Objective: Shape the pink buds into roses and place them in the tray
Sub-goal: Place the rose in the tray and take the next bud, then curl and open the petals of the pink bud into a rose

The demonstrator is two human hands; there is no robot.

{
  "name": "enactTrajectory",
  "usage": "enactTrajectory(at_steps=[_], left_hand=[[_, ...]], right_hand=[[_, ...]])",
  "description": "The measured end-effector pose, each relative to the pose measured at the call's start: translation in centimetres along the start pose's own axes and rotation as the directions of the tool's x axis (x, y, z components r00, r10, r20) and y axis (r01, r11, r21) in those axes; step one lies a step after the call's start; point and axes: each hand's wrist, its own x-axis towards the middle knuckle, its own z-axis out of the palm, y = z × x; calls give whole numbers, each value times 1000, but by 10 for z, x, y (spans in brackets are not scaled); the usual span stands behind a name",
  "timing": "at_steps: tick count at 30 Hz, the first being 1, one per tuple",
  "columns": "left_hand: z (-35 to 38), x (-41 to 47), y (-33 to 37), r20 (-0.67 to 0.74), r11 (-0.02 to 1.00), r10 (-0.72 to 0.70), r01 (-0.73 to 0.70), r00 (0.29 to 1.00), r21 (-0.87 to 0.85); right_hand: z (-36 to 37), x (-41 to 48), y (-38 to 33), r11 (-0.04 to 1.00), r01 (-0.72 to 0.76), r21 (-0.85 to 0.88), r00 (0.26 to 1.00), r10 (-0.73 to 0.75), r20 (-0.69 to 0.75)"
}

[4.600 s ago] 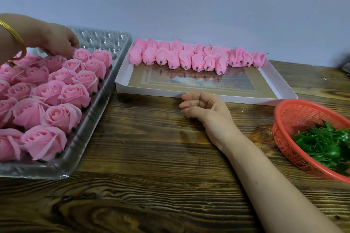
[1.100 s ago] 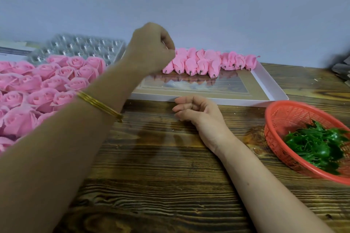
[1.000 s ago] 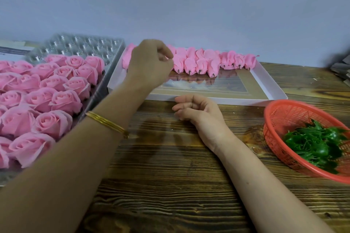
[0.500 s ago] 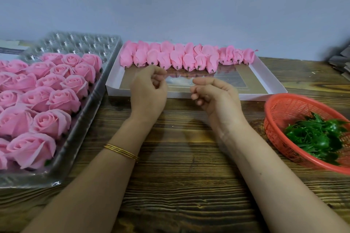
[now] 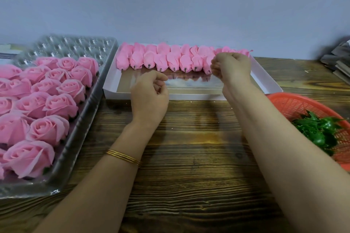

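a small handicraft workspace against a plain wall (image 5: 170, 5): a wooden table (image 5: 189, 157) holds a clear tray (image 5: 75, 147) of finished pink roses (image 5: 49, 130), a white box (image 5: 117, 95) of buds (image 5: 161, 60), and a red basket (image 5: 289, 104) of green leaves (image 5: 320, 130).

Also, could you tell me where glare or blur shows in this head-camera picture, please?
Head view: glare glints on the clear tray's empty cells; the white box's glossy floor mirrors the buds; the right hand is slightly blurred.
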Motion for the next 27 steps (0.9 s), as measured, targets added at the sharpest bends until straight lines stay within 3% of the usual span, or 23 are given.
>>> enactTrajectory(at_steps=[6, 12, 19, 27], left_hand=[[1, 2, 1, 11, 1000, -17, 17, 1000, 5], [1, 2, 2, 11, 1000, -13, 13, 1000, 15], [2, 4, 1, 8, 1000, -6, 6, 1000, 22], [1, 4, 1, 11, 999, 17, -17, 1000, 36]], right_hand=[[15, 48, 3, 960, -190, -207, 979, 170, -113], [9, 64, 18, 939, -290, -186, 955, 295, -2], [21, 82, 25, 828, -224, -515, 974, 176, -140], [26, 88, 42, 813, -108, -573, 993, 55, -109]])
